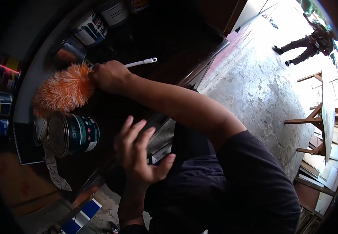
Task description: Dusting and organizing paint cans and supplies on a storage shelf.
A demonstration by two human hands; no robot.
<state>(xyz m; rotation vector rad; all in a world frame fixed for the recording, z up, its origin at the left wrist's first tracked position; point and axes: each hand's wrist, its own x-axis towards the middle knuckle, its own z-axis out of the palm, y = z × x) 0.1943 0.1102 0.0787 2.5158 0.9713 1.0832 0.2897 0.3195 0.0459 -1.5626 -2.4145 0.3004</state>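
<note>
An orange and white fluffy duster (64, 89) is gripped by my right hand (109, 77), close to where its head meets the white handle. The handle's end sticks out past my fist to the right. Below the duster stands a paint can (81, 133) with a dark green label and a metal lid; the duster's fibres come right down by its top edge. My left hand (139, 150) hangs in the air right of the can, fingers spread, with nothing in it. Under the duster, the dark tabletop (165, 46) is partly hidden.
Several cans, among them a white and blue one (89, 29), line the far left. A spiral notebook (25, 144) and a crumpled cloth (55, 171) lie near the green can. Rightward are a worn concrete floor (247, 105), a wooden-legged table (324, 121) and a distant person (309, 43).
</note>
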